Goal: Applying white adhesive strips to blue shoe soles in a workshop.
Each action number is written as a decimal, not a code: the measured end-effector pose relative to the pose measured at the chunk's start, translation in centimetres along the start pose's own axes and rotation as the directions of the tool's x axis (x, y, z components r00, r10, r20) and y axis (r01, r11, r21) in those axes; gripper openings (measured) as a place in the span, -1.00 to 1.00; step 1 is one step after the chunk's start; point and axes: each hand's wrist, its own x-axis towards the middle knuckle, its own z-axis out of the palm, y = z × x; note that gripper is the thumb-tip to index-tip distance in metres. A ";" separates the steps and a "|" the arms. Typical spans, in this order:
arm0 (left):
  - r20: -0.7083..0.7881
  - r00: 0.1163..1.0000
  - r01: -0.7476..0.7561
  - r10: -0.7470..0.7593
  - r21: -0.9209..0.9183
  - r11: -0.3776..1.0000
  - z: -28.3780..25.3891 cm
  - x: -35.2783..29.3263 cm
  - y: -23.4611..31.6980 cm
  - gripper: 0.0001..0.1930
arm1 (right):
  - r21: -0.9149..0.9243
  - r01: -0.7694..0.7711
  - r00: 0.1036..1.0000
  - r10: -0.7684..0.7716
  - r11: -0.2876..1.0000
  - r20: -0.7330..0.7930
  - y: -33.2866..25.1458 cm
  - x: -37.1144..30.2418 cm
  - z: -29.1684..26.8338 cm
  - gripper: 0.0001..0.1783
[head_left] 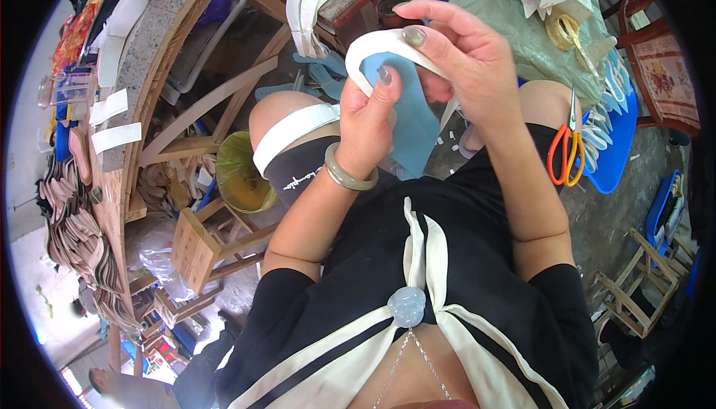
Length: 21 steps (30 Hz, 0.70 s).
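Above my lap I hold a light blue flat piece, insole-like in shape (412, 129), with a white strip (365, 45) curved round its rounded far end. My left hand (367, 122) is closed on the near left side, thumb pressed on the blue face by the strip. My right hand (473, 62) pinches the strip and the piece's right side between thumb and fingers; its index finger is stretched out. Another white strip (287, 134) lies across my left thigh. Orange-handled scissors (567, 148) rest beside my right thigh, blades pointing away.
White strips (306, 10) hang over the workbench edge (168, 29). A lined bin (242, 174) and a wooden stool (198, 249) stand at left. At right are a tape roll (563, 32), a blue tray (623, 140) of white-edged pieces and a patterned chair (660, 58).
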 end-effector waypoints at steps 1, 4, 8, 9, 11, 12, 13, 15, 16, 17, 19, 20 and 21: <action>-0.100 0.994 -0.044 0.045 0.015 0.999 0.2 0.0 0.1 -0.57 | 0.009 0.003 1.000 -0.003 1.000 -0.004 0.1 -0.1 -0.2 -0.79; -0.249 0.961 -0.120 0.123 0.026 0.992 -0.4 0.2 0.7 -0.57 | -0.349 0.224 0.970 -0.243 0.910 -0.011 0.8 -0.9 -0.6 -0.82; -0.253 0.948 -0.204 0.192 -0.024 0.979 0.1 0.5 1.2 -0.56 | -0.630 0.373 0.912 -0.394 0.681 0.114 1.6 -2.6 0.0 -0.78; -0.266 0.940 -0.216 0.214 0.022 0.976 0.2 0.4 1.1 -0.54 | -0.651 0.420 0.882 -0.452 0.632 0.131 2.0 -3.0 0.2 -0.77; -0.253 0.936 -0.240 0.246 0.055 0.969 0.0 0.2 1.0 -0.54 | -0.680 0.474 0.833 -0.535 0.559 0.141 2.4 -3.5 0.7 -0.75; -0.239 0.929 -0.269 0.281 0.085 0.959 -0.1 0.2 1.0 -0.53 | -0.680 0.473 0.833 -0.536 0.560 0.138 2.7 -3.4 0.7 -0.75; -0.237 0.930 -0.267 0.280 0.086 0.960 -0.2 0.0 1.0 -0.53 | -0.698 0.510 0.799 -0.577 0.503 0.169 3.1 -3.3 0.6 -0.75; -0.231 0.928 -0.281 0.293 0.086 0.956 -0.2 -0.2 1.0 -0.49 | -0.712 0.545 0.763 -0.615 0.443 0.201 3.2 -3.5 0.7 -0.75; -0.231 0.928 -0.280 0.293 0.086 0.956 0.0 -0.4 1.0 -0.49 | -0.730 0.513 0.791 -0.579 0.452 0.198 2.9 -3.7 0.8 -0.77; -0.231 0.920 -0.303 0.315 0.086 0.949 0.3 -0.6 1.1 -0.47 | -0.747 0.481 0.818 -0.542 0.459 0.193 2.7 -3.8 0.9 -0.79; -0.229 0.913 -0.322 0.338 0.106 0.941 0.6 -0.8 1.3 -0.40 | -0.677 0.444 0.862 -0.486 0.587 0.144 2.5 -3.8 1.3 -0.80; -0.227 0.914 -0.319 0.335 0.105 0.942 0.5 -0.9 1.2 -0.40 | -0.592 0.397 0.901 -0.421 0.701 0.106 2.5 -3.9 1.3 -0.80; -0.204 0.928 -0.295 0.312 0.112 0.949 0.1 -1.1 1.0 -0.40 | -0.592 0.396 0.901 -0.421 0.702 0.103 2.7 -3.9 1.3 -0.80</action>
